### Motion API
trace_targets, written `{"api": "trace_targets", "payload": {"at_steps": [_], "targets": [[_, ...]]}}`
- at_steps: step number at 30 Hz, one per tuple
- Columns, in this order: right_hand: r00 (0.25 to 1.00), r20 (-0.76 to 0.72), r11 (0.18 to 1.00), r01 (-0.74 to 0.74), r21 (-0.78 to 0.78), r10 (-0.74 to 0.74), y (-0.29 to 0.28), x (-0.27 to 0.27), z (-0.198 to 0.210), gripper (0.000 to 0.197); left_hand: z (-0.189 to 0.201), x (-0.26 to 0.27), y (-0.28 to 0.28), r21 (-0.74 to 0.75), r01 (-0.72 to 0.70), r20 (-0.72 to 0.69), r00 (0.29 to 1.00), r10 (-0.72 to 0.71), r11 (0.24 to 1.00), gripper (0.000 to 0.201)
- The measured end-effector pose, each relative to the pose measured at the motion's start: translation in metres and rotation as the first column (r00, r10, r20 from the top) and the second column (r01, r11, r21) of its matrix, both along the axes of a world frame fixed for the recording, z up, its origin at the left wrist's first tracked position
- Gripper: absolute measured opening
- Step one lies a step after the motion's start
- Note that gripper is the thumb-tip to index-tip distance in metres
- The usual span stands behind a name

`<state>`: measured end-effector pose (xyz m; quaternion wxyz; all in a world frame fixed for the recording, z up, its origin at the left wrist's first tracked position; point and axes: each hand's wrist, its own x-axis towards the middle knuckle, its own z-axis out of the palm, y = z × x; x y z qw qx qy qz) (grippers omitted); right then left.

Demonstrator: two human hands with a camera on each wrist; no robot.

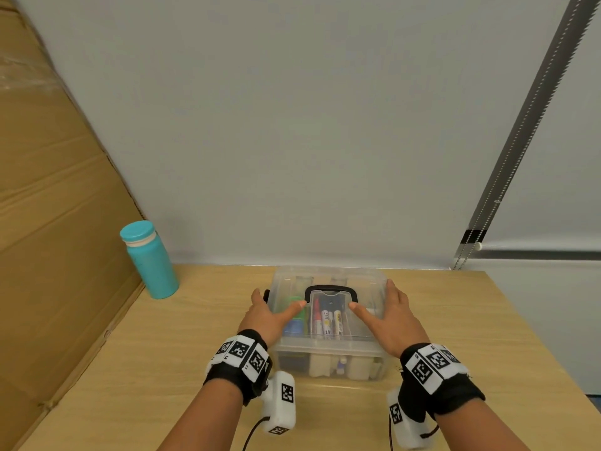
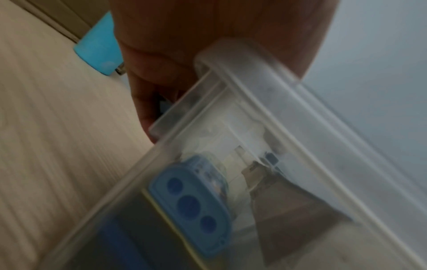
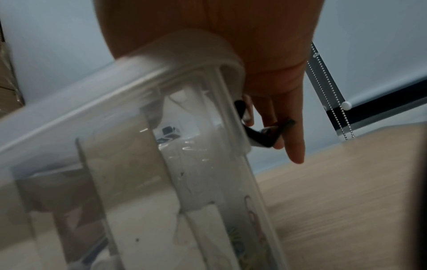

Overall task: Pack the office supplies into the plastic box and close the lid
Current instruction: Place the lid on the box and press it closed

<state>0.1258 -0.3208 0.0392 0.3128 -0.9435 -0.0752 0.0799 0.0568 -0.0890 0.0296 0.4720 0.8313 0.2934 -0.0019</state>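
Note:
A clear plastic box [image 1: 328,351] sits on the wooden table [image 1: 162,353] with its lid [image 1: 357,281] on top and a black handle [image 1: 330,288] lying flat. Markers [image 1: 327,323] and a blue item [image 2: 191,201] show through the plastic. My left hand [image 1: 276,305] lies on the lid's left edge, thumb on top, fingers reaching down the side. My right hand [image 1: 379,305] mirrors it on the right edge. In the right wrist view its straight fingers [image 3: 293,137] touch a black side latch [image 3: 265,134]. The left side latch is mostly hidden behind the fingers.
A teal bottle [image 1: 149,260] stands at the table's back left, next to a large cardboard sheet [image 1: 48,222]. A grey wall runs behind the table. A window-blind chain [image 1: 520,141] hangs at the right. Bare tabletop lies on both sides of the box.

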Motion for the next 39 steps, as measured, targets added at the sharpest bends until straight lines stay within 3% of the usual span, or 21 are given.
{"api": "trace_targets", "payload": {"at_steps": [2,4,6,12,18,28,31,36,39], "targets": [[0.999,-0.033,1.0,0.016,0.021,-0.015,-0.001,0.0,0.0,0.107,0.003,-0.001,-0.001,0.141,0.018,-0.029,0.999,-0.015,0.99,0.111],[0.998,-0.052,0.999,0.028,0.033,-0.027,-0.002,0.0,0.0,0.108,0.008,-0.003,-0.004,0.372,0.042,-0.02,0.999,-0.038,0.927,0.104],[0.997,-0.066,0.998,0.042,0.042,-0.039,-0.003,0.0,-0.001,0.109,0.014,-0.004,-0.009,0.5,0.046,0.032,0.997,-0.072,0.865,0.099],[0.994,-0.095,0.997,0.06,0.049,-0.055,-0.003,0.0,0.0,0.109,0.01,-0.002,-0.008,0.227,0.011,0.132,0.99,-0.042,0.974,0.105],[0.994,-0.091,0.998,0.057,0.027,-0.054,-0.003,0.003,-0.005,0.111,0.006,-0.003,-0.002,0.088,0.043,0.144,0.988,-0.056,0.995,0.12],[0.994,-0.089,0.997,0.072,0.013,-0.071,-0.002,0.002,-0.002,0.111,0.013,0.0,-0.009,0.157,0.09,0.15,0.982,-0.114,0.983,0.094],[0.992,-0.105,0.997,0.062,-0.038,-0.066,-0.001,0.001,0.003,0.114,0.012,-0.003,-0.009,0.136,0.082,0.176,0.979,-0.105,0.987,0.093],[0.984,-0.146,0.988,0.084,-0.131,-0.103,-0.005,0.004,0.014,0.139,0.01,-0.01,-0.013,0.101,0.027,0.233,0.971,-0.05,0.994,0.098],[0.986,-0.083,0.972,0.126,-0.197,-0.145,-0.006,0.0,0.016,0.132,0.008,-0.012,-0.014,0.03,-0.015,0.262,0.965,0.006,0.999,0.101]]}}
